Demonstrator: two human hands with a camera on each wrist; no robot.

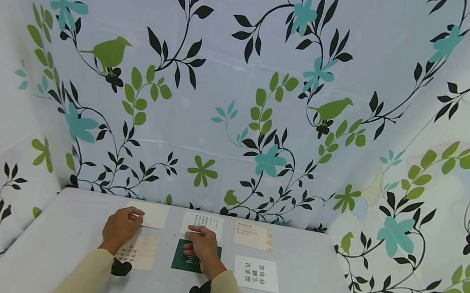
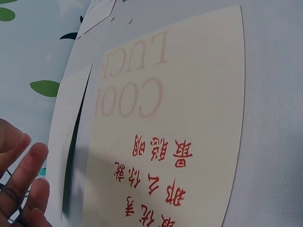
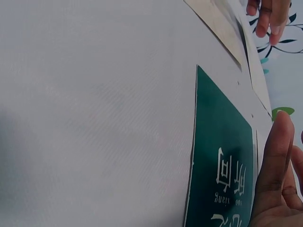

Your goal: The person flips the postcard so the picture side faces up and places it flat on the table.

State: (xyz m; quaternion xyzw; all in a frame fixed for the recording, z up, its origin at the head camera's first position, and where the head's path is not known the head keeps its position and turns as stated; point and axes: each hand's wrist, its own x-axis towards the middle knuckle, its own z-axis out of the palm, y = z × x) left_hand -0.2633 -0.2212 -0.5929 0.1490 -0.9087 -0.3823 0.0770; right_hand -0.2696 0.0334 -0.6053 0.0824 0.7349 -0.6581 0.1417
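My left hand (image 1: 121, 231) hovers over the left-hand cards with loosely bent fingers and nothing in its grasp. Beneath it lies a cream card with red writing (image 2: 199, 90), its faint large letters at one end. Just beyond that is a pale cream card (image 1: 156, 217), close to the left fingertips. Over a dark green card with white characters (image 3: 222, 127) is my right hand (image 1: 205, 249), fingers relaxed and holding nothing; it partly covers that card in the head view. Behind the right fingers lies a white card with small dark text (image 1: 213, 223).
To the right lie a cream card with orange-brown print (image 1: 251, 235) and a white card with large dark characters (image 1: 258, 276). All the cards rest in two rows on a white-covered table (image 1: 309, 289). A patterned curtain (image 1: 230, 115) rises behind the table's far edge.
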